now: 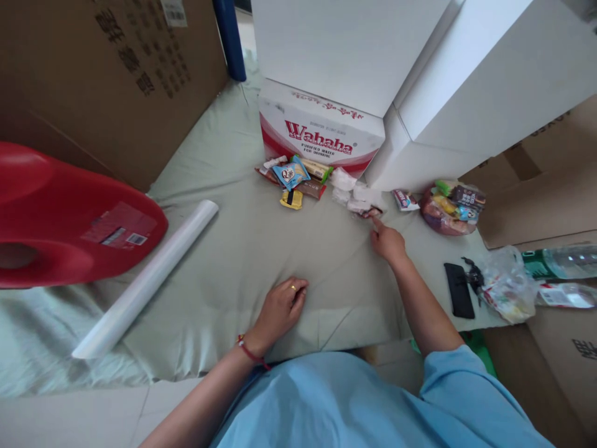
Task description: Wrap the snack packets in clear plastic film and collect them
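My right hand (390, 242) reaches forward with its index finger stretched out and its other fingers bent. The fingertip touches a small wrapped snack (373, 213), pinkish and dark, at the near edge of a group of white wrapped pieces (358, 204). Nothing shows in that hand's grasp. Closer to my body, my left hand (278, 311) rests on the pale green cloth (326, 261), fingers curled in, with nothing visible in them. Left of the white pieces lies a pile of snack packets: a blue packet (291, 174), a yellow packet (291, 199) and a green-edged packet (315, 168).
A Wahaba-like printed water carton (321, 127) backs the snacks. To the right are a small packet (405, 200), a bag of mixed snacks (451, 208), a black phone (459, 290) and plastic bottles (559, 262). A white roll (149, 280) and a red container (69, 218) lie left.
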### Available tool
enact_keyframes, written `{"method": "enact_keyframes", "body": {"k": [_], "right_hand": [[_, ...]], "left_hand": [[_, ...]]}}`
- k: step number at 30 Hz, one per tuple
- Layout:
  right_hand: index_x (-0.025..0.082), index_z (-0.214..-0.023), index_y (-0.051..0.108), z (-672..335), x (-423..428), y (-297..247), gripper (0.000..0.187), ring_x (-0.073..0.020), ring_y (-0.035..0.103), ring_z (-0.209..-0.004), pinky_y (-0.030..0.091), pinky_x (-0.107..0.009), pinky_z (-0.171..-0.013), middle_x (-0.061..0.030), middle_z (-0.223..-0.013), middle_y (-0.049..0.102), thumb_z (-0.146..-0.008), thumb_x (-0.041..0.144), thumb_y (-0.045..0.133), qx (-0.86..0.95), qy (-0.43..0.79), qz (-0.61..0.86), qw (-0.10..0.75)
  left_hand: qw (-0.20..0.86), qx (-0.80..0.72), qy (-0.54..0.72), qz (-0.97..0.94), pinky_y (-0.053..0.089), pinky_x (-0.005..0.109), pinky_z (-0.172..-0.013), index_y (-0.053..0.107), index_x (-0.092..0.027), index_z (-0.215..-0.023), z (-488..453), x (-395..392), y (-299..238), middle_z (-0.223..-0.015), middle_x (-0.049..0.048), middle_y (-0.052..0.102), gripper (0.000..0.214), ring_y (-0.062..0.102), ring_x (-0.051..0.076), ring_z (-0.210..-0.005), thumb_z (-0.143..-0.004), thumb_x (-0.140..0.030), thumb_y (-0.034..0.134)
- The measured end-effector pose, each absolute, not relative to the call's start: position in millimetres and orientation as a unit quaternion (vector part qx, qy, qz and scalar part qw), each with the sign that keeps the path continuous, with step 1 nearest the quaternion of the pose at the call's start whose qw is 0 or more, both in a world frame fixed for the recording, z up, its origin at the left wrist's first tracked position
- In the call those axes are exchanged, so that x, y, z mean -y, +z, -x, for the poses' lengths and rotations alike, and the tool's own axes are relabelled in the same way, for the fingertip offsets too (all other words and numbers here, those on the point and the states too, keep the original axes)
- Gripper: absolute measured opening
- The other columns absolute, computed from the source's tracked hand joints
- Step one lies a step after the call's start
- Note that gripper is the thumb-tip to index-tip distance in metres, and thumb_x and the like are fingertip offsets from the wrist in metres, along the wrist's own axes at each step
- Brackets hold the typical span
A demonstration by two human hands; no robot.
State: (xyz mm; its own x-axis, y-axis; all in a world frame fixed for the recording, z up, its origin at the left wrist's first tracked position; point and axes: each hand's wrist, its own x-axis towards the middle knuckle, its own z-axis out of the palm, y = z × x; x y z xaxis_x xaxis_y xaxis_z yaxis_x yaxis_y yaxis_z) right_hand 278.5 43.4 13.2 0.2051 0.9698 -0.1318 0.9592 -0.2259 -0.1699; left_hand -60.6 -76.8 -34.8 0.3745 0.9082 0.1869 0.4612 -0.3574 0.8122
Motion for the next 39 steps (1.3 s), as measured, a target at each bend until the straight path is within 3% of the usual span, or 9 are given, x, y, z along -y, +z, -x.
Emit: {"method": "enact_keyframes", "body": {"k": [5,11,15,18,22,27,30,33,39], "right_hand": [[0.023,-0.15,0.061,-262,-51,2,0.058,-0.0314,0.072,-0.096,0.051,-0.039,-0.085,-0.0145,-0.099,0.078,-0.102,0.054,0.052,0.597,0.091,0.791,0.096],[0.022,-0.099,0.073,-245,-79,-2,0.021,-0.0274,0.066,-0.104,0.048,-0.035,-0.089,-0.0123,-0.101,0.075,-0.088,0.038,0.065,0.483,0.203,0.804,0.281],[0.022,-0.073,0.061,-240,-64,13,0.023,-0.0192,0.06,-0.075,0.046,-0.029,-0.068,-0.0052,-0.077,0.066,-0.083,0.042,0.066,0.471,0.302,0.754,0.345],[0.025,-0.077,0.055,-233,-21,24,0.032,-0.0113,0.038,-0.051,0.033,-0.023,-0.048,0.0039,-0.063,0.051,-0.081,0.053,0.069,0.435,0.441,0.676,0.4],[0.025,-0.081,0.049,-207,52,22,0.041,-0.0073,0.024,-0.046,0.022,-0.019,-0.042,0.0085,-0.061,0.045,-0.076,0.049,0.082,0.256,0.663,0.505,0.489],[0.024,-0.081,0.06,-168,111,10,0.04,-0.0102,0.037,-0.052,0.03,-0.023,-0.049,0.0047,-0.064,0.054,-0.08,0.057,0.082,0.302,0.621,0.558,0.459],[0.023,-0.079,0.065,-161,122,10,0.041,-0.0128,0.044,-0.062,0.035,-0.025,-0.056,0.0023,-0.069,0.057,-0.082,0.061,0.08,0.372,0.596,0.569,0.427],[0.023,-0.078,0.065,-166,123,12,0.041,-0.0129,0.043,-0.062,0.034,-0.026,-0.058,0.0031,-0.067,0.053,-0.082,0.061,0.081,0.378,0.596,0.566,0.426],[0.024,-0.076,0.062,-183,117,5,0.037,-0.0115,0.036,-0.055,0.029,-0.026,-0.053,0.0055,-0.06,0.047,-0.076,0.054,0.082,0.29,0.58,0.58,0.493]], "left_hand": [[0.343,-0.46,0.329,-0.75,0.056,0.036,-0.08,0.07,-0.02,-0.105,59,77,-33,-0.094,0.0078,0.075,0.023,0.07,0.021,-0.086,-0.101,-0.025,0.048],[0.356,-0.471,0.327,-0.738,0.056,0.035,-0.08,0.071,-0.021,-0.102,57,77,-30,-0.094,0.0077,0.076,0.024,0.07,0.021,-0.085,-0.099,-0.028,0.048],[0.424,-0.515,0.34,-0.663,0.054,0.033,-0.074,0.071,-0.021,-0.099,58,76,-23,-0.09,0.0056,0.075,0.024,0.069,0.019,-0.08,-0.097,-0.036,0.053],[0.529,-0.527,0.355,-0.563,0.054,0.031,-0.072,0.069,-0.02,-0.099,56,77,-15,-0.087,0.004,0.073,0.029,0.067,0.018,-0.077,-0.095,-0.047,0.057],[0.635,-0.475,0.343,-0.503,0.054,0.029,-0.071,0.065,-0.019,-0.093,39,83,-2,-0.081,0.0027,0.067,0.04,0.064,0.017,-0.076,-0.094,-0.059,0.061],[0.722,-0.412,0.332,-0.446,0.054,0.027,-0.063,0.061,-0.02,-0.105,8,88,4,-0.098,0.0048,0.066,0.051,0.066,0.019,-0.086,-0.086,-0.066,0.07],[0.699,-0.429,0.341,-0.459,0.051,0.027,-0.066,0.062,-0.019,-0.099,-1,88,0,-0.091,0.0023,0.066,0.046,0.061,0.016,-0.08,-0.085,-0.062,0.071],[0.671,-0.462,0.341,-0.47,0.047,0.027,-0.068,0.063,-0.019,-0.086,1,85,-4,-0.073,-0.0016,0.061,0.039,0.055,0.013,-0.069,-0.087,-0.057,0.069],[0.669,-0.5,0.364,-0.412,0.046,0.028,-0.067,0.062,-0.019,-0.083,16,84,0,-0.068,-0.0037,0.058,0.04,0.053,0.013,-0.065,-0.081,-0.058,0.074]]}}
